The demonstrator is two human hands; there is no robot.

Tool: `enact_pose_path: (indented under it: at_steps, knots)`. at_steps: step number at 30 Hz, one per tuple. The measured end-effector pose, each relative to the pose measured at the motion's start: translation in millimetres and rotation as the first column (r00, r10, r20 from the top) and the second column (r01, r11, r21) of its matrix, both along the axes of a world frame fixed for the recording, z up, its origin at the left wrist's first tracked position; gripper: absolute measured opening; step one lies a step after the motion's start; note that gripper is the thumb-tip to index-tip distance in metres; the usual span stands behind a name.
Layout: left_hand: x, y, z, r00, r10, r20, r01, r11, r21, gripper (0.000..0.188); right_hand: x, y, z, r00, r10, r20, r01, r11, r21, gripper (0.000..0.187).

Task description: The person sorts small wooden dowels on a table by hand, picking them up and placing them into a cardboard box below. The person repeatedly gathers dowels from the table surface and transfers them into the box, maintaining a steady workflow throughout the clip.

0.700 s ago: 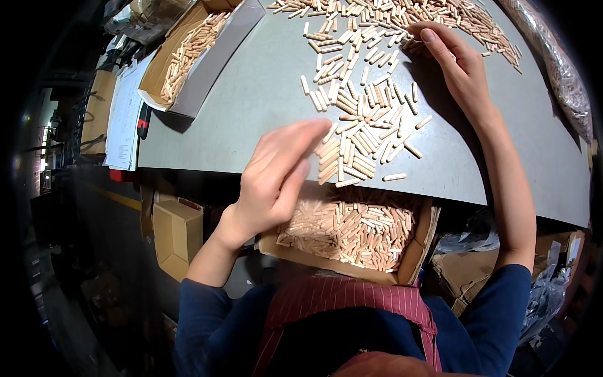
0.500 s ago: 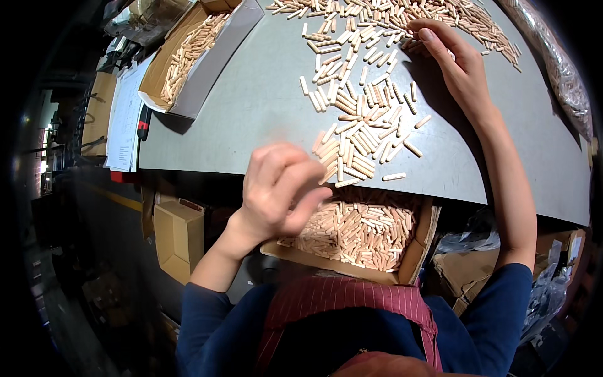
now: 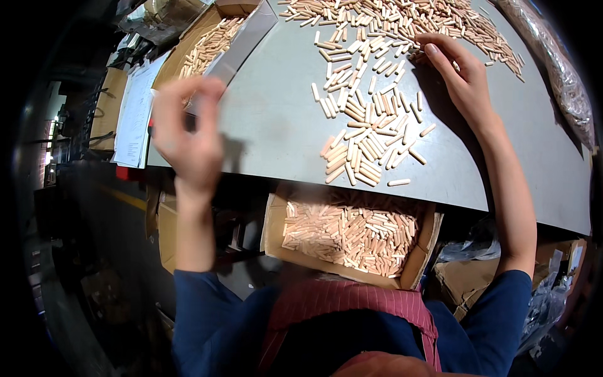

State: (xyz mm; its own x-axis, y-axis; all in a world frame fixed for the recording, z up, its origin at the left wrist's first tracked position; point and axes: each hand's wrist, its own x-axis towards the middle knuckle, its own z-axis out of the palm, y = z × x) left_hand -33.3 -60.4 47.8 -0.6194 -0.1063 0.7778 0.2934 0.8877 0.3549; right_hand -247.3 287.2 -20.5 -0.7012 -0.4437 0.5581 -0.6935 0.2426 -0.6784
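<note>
My left hand (image 3: 191, 129), blurred by motion, is over the table's left part, by the near end of a long cardboard box (image 3: 242, 53) that holds wooden dowel pins (image 3: 215, 45). Its fingers are smeared, so what they hold cannot be made out. At the far right, my right hand (image 3: 463, 75) rests at the edge of a large heap of dowel pins (image 3: 440, 19). Its fingers are loosely bent and apart, the tips touching the pins. A looser spread of dowel pins (image 3: 370, 138) runs from the heap toward the table's near edge.
Below the near edge stands an open carton (image 3: 352, 269) full of dowel pins. Papers (image 3: 135, 119) lie left of the long box. A clear plastic-wrapped bundle (image 3: 553, 69) lines the right side. Cardboard and plastic film (image 3: 465, 270) are at lower right of the grey table (image 3: 276, 132).
My left hand has swung left and away from me, from above the near carton to the long box. The right hand stays at the heap. The view has shifted slightly.
</note>
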Motion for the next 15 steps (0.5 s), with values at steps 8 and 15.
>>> enact_pose_path:
  at_steps: [8,15]
  knots:
    - [-18.8,0.4,-6.7,0.963,-0.088,0.254,0.144,0.967,-0.211,0.029,-2.6,2.2,-0.8,0.998,0.028,0.062,-0.024,0.998,-0.065,0.025]
    - [2.5,68.6,-28.8,0.631,-0.513,0.582,0.620,0.784,0.018,0.061,0.9,5.8,5.1,0.982,0.076,0.171,-0.070,0.997,-0.037,0.032]
